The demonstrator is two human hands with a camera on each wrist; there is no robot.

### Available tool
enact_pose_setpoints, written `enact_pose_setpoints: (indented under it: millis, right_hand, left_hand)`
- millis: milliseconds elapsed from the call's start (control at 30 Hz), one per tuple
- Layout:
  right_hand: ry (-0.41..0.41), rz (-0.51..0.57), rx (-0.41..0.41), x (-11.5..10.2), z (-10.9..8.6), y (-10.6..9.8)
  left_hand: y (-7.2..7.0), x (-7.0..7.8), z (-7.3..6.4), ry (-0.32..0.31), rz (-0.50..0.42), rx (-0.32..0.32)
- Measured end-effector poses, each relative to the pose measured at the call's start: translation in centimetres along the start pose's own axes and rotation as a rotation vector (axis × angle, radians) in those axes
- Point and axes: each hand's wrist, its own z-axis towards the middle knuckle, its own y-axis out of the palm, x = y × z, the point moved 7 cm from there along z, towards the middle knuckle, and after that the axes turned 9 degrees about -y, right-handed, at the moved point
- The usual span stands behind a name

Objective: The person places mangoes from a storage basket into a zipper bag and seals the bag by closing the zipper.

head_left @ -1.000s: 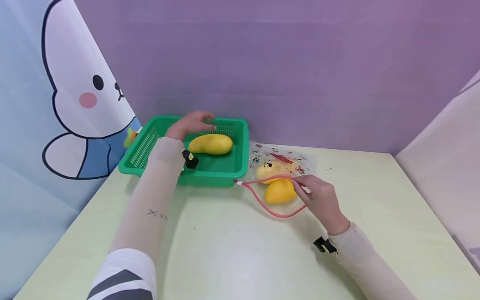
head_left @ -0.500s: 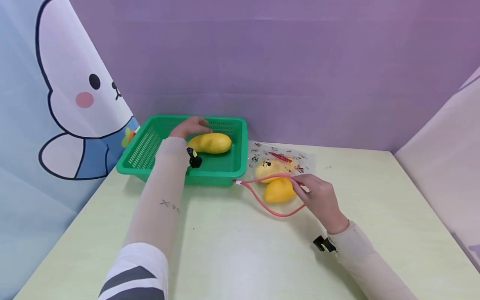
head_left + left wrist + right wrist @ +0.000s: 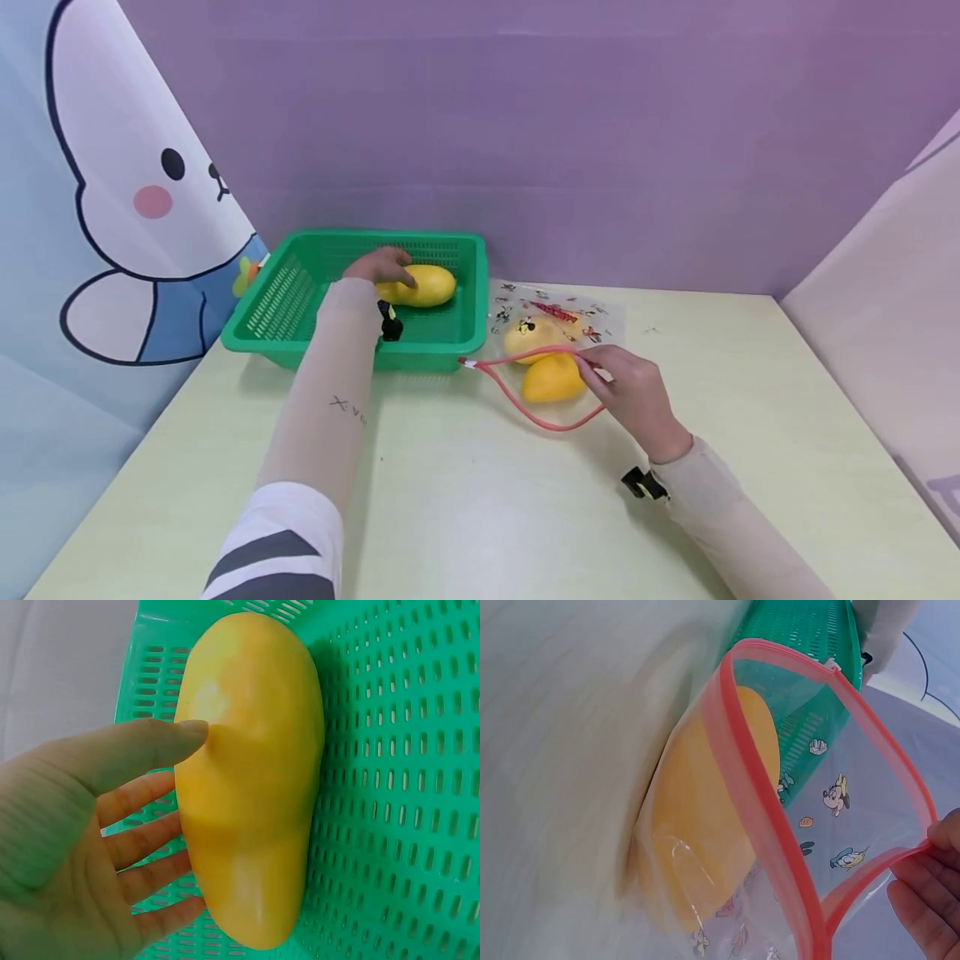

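A yellow papaya [image 3: 433,286] lies in the green plastic basket [image 3: 482,308]. My left hand [image 3: 379,265] reaches over the basket's back part. In the left wrist view its thumb lies over the papaya [image 3: 251,780], and its spread fingers run to the fruit's side, tips hidden at the edge. My right hand [image 3: 630,392] pinches the red zip edge of a clear zip bag [image 3: 761,776] printed with cartoon figures, holding its mouth apart. Inside the bag are a yellow mango [image 3: 553,379] in front and another yellow fruit [image 3: 528,337] behind it.
The basket stands at the back left of the pale table [image 3: 465,517], with the bag just right of it. A purple curtain [image 3: 562,142] hangs along the table's back edge. A printed blue sheet [image 3: 45,417] borders the left side.
My left hand has come down from above the basket onto the papaya. The right hand keeps its pinch on the bag, and the head view has shifted slightly.
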Motion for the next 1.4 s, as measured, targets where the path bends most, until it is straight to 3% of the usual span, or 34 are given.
enact_pose_setpoints:
  millis: [233,400,767,967,1400]
  right_hand:
    - [0.018,-0.007,-0.014,0.1,0.1,0.1]
    - [0.025,-0.002,-0.021,0.0,0.1,0.0]
    - [0.036,-0.008,-0.024,0.1,0.2,0.1]
    - [0.042,-0.008,-0.028,0.0,0.2,0.1]
    - [0.055,-0.002,-0.033,-0.2,0.2,0.1]
  left_hand:
    - [0.1,-0.8,0.3,-0.048,0.055,0.007]
    - [0.5,-1.3,0.3,-0.1,0.054,-0.037]
    - [0.6,-1.5,0.4,-0.145,0.128,-0.053]
    - [0.5,-1.4,-0.1,-0.135,0.188,-0.032]
    - [0.4,-1.4,-0.4,-0.111,0.205,-0.067]
